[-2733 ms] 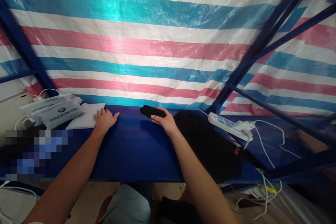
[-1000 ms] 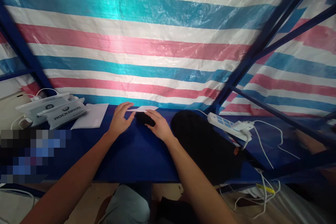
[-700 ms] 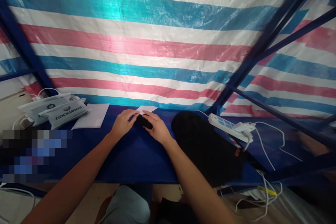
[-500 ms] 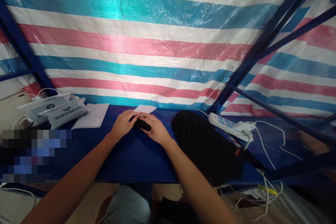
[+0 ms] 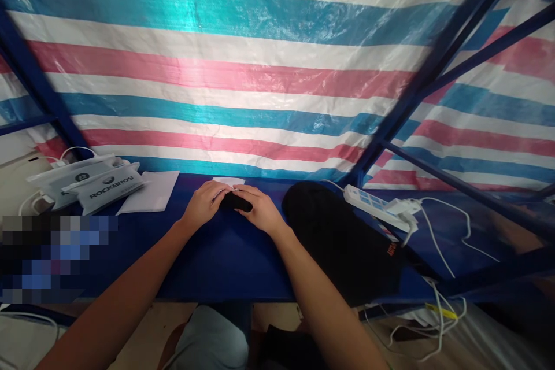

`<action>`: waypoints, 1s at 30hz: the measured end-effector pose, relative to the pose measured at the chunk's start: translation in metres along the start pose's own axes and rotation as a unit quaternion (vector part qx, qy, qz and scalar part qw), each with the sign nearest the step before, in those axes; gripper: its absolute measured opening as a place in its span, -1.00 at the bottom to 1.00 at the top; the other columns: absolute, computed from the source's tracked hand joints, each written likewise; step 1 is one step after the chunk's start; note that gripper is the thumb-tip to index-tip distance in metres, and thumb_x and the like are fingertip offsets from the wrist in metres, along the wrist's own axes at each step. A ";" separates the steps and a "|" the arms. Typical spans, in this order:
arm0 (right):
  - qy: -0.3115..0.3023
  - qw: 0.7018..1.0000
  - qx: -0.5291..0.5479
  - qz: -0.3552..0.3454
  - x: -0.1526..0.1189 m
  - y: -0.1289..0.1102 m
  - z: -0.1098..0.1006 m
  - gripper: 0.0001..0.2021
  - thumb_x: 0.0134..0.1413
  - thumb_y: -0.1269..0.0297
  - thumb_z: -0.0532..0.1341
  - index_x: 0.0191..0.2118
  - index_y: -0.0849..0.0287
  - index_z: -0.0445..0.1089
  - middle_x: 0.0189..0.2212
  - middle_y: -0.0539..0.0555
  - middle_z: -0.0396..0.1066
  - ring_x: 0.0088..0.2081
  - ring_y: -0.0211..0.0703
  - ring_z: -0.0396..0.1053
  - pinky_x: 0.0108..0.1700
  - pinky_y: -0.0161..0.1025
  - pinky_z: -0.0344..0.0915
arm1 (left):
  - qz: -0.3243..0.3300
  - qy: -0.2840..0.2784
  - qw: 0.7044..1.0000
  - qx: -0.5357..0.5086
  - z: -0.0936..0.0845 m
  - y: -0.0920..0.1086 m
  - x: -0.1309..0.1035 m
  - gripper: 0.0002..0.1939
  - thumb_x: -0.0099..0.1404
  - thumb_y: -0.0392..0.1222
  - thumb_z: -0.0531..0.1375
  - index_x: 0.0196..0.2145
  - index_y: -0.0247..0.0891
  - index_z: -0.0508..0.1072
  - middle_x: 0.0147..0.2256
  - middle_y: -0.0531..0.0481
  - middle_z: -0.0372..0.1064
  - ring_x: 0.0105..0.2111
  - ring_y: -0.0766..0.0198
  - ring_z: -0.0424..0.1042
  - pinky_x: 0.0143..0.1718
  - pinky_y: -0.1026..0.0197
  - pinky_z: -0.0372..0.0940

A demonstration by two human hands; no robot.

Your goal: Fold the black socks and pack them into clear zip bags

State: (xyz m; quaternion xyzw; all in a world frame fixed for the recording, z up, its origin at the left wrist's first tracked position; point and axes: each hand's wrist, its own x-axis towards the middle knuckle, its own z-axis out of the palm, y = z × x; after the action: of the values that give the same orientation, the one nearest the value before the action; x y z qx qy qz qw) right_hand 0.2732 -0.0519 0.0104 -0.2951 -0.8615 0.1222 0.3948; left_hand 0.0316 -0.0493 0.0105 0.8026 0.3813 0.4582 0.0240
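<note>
A small black object lies between my hands over the blue tabletop. My left hand is curled round its left end, and my right hand grips its right end, thumb below and fingers on top. What the object is cannot be made out. A white paper piece shows just behind the fingertips, partly hidden by them.
Two grey ROCKBROS pouches and a white sheet lie at the left. Black cloth spreads right of my right arm, beside a white power strip with cables. Striped sheeting hangs behind.
The white paper behind my hands has shifted left and its outline looks different. The black object has turned slightly and sits more level, with both hands still on it.
</note>
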 end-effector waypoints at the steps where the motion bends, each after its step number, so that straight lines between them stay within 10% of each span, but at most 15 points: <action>1: 0.003 1.000 -0.008 0.001 0.000 0.001 0.000 -0.43 0.23 0.36 0.41 0.33 -0.11 0.44 0.33 0.08 0.41 0.30 0.07 0.42 0.40 0.05 0.31 | 0.007 0.000 1.000 -0.002 -0.001 0.001 0.001 -0.73 0.59 -0.11 0.09 -0.01 -0.11 0.59 -0.03 -0.06 0.63 0.01 0.09 0.57 0.15 -0.02 0.43; 16: 0.000 0.999 -0.045 -0.017 0.000 -0.001 0.002 -0.45 0.26 0.37 0.39 0.33 -0.06 0.43 0.31 0.11 0.44 0.28 0.07 0.43 0.37 0.05 0.36 | 0.064 0.045 0.997 -0.024 -0.003 0.015 0.004 -0.80 0.57 -0.17 0.16 -0.03 -0.11 0.60 -0.07 -0.06 0.59 -0.04 0.15 0.56 0.07 0.01 0.45; 30: 0.103 0.978 -0.090 0.158 -0.008 0.039 -0.023 -0.46 0.12 0.37 0.47 0.22 -0.09 0.53 0.28 0.05 0.47 0.22 0.09 0.51 0.36 0.09 0.39 | -0.128 0.165 0.977 -0.032 -0.024 -0.006 0.015 -0.79 0.53 0.01 0.20 -0.10 -0.15 0.53 -0.11 -0.03 0.55 -0.12 0.17 0.54 -0.01 0.09 0.44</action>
State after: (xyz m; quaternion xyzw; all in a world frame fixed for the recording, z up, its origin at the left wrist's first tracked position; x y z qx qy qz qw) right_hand 0.3104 -0.0262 0.0038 -0.4726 -0.7662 0.0740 0.4291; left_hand 0.0139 -0.0430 0.0324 0.6592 0.4650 0.5892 0.0445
